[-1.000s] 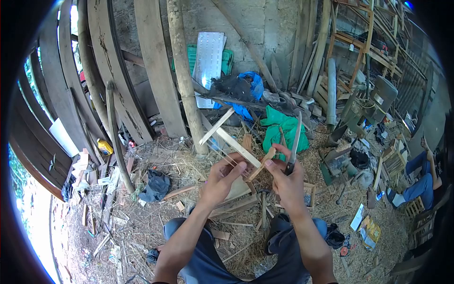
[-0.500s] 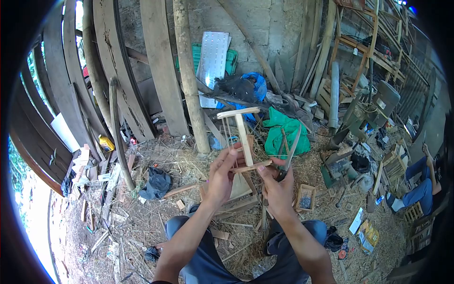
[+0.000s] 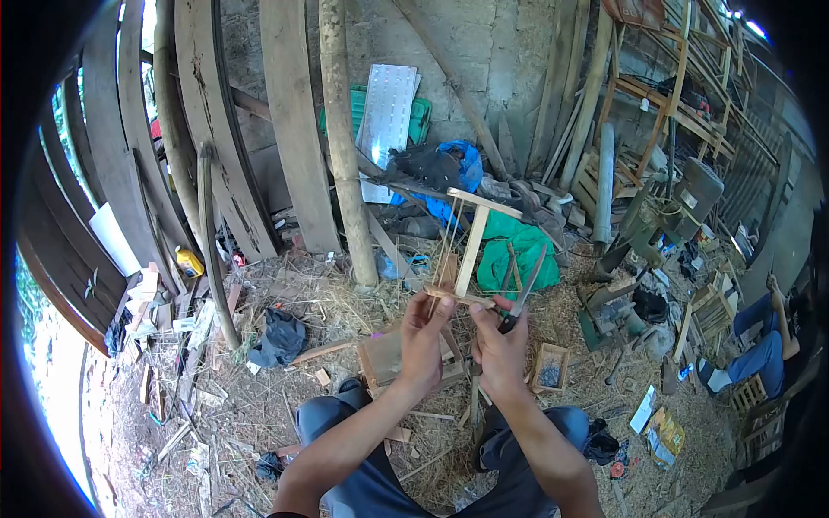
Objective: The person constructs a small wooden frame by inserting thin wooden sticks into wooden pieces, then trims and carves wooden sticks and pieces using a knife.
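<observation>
Now, wood frame: held up over ground, stem tilted, lower bar nearest me.
L hand: clamped on lower bar's L end.
R hand: grasping knife by dark hdl, thumb at bar's R end.
Yellow pkt: twd ground's R edge; print too small to read on my feed.

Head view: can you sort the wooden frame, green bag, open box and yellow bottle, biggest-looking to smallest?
Biggest: wooden frame and green bag, too close to rank; the frame reaches longer, but the bag fills more space.
Then: open box.
Smallest: yellow bottle.
</observation>
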